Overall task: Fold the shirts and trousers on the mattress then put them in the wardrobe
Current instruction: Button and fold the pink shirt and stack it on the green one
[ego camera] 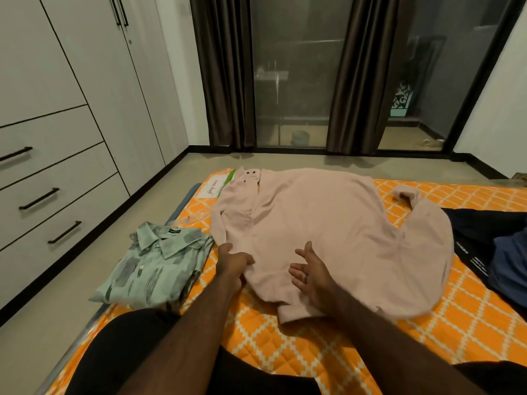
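From the head camera you look down at the orange, diamond-patterned mattress [370,352] lying on the floor [42,332], with your two bare forearms reaching forward over it. A pink shirt [328,223] is spread flat across the middle of the mattress. One sleeve is folded in along its left side, with the buttoned cuff [252,174] at the far corner. The other sleeve curves round on the right and ends in a cuff near the far edge. Your left hand [232,263] is at the shirt's near left edge, and its grip is closed on the fabric there, fingers curled and thumb pointing away from you. Your right hand [310,273] is over the near part of the shirt with its grip loose, holding nothing, fingers spread and palm turned toward the left hand; a ring [305,277] shows on one finger. Just left of the pink shirt, a green patterned shirt [159,263] lies folded, collar up, at the left edge of the mattress. At the right edge of the picture, a heap of dark clothes [490,240] lies on the mattress, touching the pink sleeve. The wardrobe [71,95] stands along the left wall, its doors and drawers closed. Dark curtains [228,81] hang at glass doors [296,81] beyond the mattress.
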Demonstrator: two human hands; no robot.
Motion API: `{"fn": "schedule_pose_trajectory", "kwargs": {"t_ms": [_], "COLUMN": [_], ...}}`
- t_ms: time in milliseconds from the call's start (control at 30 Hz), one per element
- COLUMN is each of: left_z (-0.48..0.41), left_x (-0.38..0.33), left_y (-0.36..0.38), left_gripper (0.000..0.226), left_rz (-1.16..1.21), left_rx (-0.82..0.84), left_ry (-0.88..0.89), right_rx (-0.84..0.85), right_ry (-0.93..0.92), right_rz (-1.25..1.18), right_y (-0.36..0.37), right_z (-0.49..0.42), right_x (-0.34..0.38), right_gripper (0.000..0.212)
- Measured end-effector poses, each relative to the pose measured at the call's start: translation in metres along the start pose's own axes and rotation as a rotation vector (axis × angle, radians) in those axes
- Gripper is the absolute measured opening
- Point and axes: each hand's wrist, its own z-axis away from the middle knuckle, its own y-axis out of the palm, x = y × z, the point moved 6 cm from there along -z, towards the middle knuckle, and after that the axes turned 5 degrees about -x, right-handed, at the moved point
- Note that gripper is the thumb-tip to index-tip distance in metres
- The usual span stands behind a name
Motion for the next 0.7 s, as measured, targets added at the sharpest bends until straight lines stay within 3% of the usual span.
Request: {"fn": "schedule_pose_trajectory", "kwargs": {"t_ms": [100, 300, 433, 533, 600, 700], "left_z": [0.009, 0.042, 0.076, 0.088, 0.084, 0.078], "left_x": [-0.016, -0.032, -0.022, -0.008, 0.000, 0.004], "left_y": [0.013, 0.060, 0.090, 0.104, 0.108, 0.107], "left_gripper": [0.089, 0.094, 0.092, 0.110, 0.115, 0.121], "left_rz": [-0.011, -0.489, -0.669, -0.777, -0.854, -0.903], "left_rx": [0.087, 0.318, 0.624, 0.832, 0.858, 0.839], "left_ry": [0.179, 0.764, 0.831, 0.846, 0.837, 0.853], "right_rx": [0.013, 0.025, 0.038, 0.035, -0.015, -0.053], "right_ry": [-0.006, -0.001, 0.020, 0.027, 0.042, 0.026], "right_rz": [-0.001, -0.025, -0.128, -0.281, -0.382, -0.239], "right_y": [0.001, 0.002, 0.003, 0.005, 0.005, 0.002], "right_z": [-0.001, 0.006, 0.007, 0.002, -0.001, 0.001], "right_x": [-0.005, -0.007, -0.009, -0.012, -0.019, -0.017], "right_gripper": [0.073, 0.073, 0.066, 0.062, 0.064, 0.053]}}
